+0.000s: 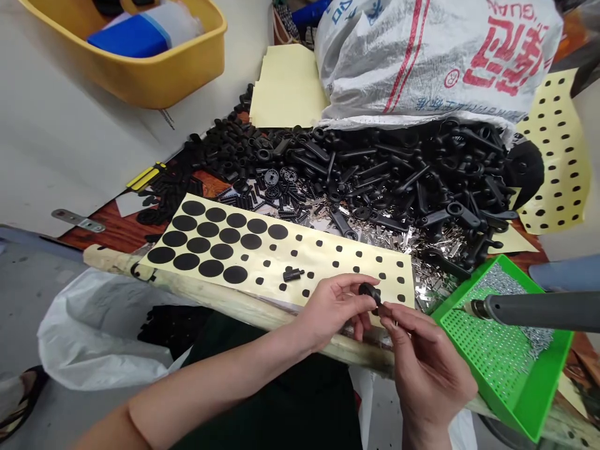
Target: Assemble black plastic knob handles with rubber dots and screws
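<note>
Black plastic fitting (369, 291), rounded, between left hand (332, 310) and right hand (424, 369)

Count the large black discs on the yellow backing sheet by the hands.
16 large black discs, in four staggered rows of 5, 4, 3 and 4, at the left end of the yellow backing sheet. None looks hidden.

Probably a small-parts assembly workshop: black plastic parts (375, 169) heaped by a woven sack (422, 56), adhesive dot sheets (300, 250), and a green tray (539, 400) (holding metal pins (504, 281)).
</note>
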The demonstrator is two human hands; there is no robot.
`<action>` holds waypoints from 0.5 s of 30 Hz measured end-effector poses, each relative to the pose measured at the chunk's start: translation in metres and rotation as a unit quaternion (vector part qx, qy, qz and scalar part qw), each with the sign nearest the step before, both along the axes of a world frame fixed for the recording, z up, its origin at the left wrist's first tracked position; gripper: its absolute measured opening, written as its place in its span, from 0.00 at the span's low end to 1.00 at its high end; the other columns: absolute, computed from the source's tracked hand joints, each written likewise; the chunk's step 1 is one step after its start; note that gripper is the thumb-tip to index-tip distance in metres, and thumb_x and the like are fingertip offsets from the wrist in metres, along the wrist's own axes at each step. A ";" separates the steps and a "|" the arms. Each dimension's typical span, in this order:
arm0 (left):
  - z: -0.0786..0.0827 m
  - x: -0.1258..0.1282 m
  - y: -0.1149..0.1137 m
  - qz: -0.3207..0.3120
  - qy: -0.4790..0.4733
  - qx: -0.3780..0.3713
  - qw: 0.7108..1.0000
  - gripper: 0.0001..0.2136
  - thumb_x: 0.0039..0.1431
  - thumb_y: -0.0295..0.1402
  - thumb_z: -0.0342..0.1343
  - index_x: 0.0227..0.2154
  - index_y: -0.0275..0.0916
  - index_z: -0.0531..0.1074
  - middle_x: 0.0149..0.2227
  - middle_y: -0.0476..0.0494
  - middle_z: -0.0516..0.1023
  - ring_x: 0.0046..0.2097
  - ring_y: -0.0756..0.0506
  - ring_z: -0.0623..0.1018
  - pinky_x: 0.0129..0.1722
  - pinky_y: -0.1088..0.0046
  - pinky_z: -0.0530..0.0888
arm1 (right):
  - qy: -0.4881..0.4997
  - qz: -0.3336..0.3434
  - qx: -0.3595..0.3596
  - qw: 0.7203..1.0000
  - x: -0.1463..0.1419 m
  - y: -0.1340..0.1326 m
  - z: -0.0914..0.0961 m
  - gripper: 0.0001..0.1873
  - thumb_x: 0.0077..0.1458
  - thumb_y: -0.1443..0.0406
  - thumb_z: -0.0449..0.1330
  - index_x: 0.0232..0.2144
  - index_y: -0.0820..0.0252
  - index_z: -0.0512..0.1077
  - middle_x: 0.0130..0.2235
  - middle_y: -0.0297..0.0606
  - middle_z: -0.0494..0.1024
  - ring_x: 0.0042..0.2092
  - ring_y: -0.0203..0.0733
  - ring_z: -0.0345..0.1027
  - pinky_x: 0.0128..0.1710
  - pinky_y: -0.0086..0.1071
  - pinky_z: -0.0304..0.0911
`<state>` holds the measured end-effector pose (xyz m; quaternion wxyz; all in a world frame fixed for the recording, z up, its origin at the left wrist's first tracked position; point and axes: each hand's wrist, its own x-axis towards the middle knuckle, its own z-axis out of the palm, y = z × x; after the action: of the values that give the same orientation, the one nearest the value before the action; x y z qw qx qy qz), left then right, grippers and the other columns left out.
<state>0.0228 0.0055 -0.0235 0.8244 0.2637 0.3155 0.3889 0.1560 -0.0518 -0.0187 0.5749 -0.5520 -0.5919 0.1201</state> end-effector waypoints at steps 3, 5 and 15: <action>-0.002 -0.003 0.001 -0.028 -0.028 -0.014 0.999 0.24 0.45 0.33 0.68 0.47 0.34 0.75 0.26 0.48 0.76 0.23 0.52 0.74 0.26 0.74 0.71 | -0.096 0.055 0.015 0.994 0.008 0.001 0.003 0.15 0.49 0.77 0.62 0.38 0.56 0.76 0.38 0.39 0.81 0.39 0.43 0.77 0.38 0.38 0.74; -0.004 -0.006 0.003 -0.031 -0.075 -0.040 0.996 0.22 0.44 0.30 0.69 0.46 0.35 0.76 0.34 0.43 0.79 0.31 0.51 0.77 0.35 0.73 0.72 | -0.165 0.097 0.026 0.981 0.012 0.001 0.006 0.18 0.49 0.77 0.62 0.40 0.55 0.75 0.39 0.39 0.81 0.39 0.42 0.77 0.38 0.37 0.74; -0.006 -0.011 0.001 -0.021 -0.132 -0.055 0.990 0.21 0.49 0.29 0.67 0.48 0.39 0.75 0.45 0.39 0.79 0.40 0.45 0.80 0.51 0.62 0.70 | 0.040 -0.016 -0.002 0.999 0.005 0.003 0.010 0.11 0.44 0.74 0.68 0.31 0.58 0.77 0.33 0.38 0.80 0.37 0.44 0.76 0.35 0.38 0.72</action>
<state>0.0119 0.0070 -0.0294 0.8801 0.1712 0.2193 0.3848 0.1613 -0.0491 -0.0088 0.5990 -0.5570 -0.5595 0.1337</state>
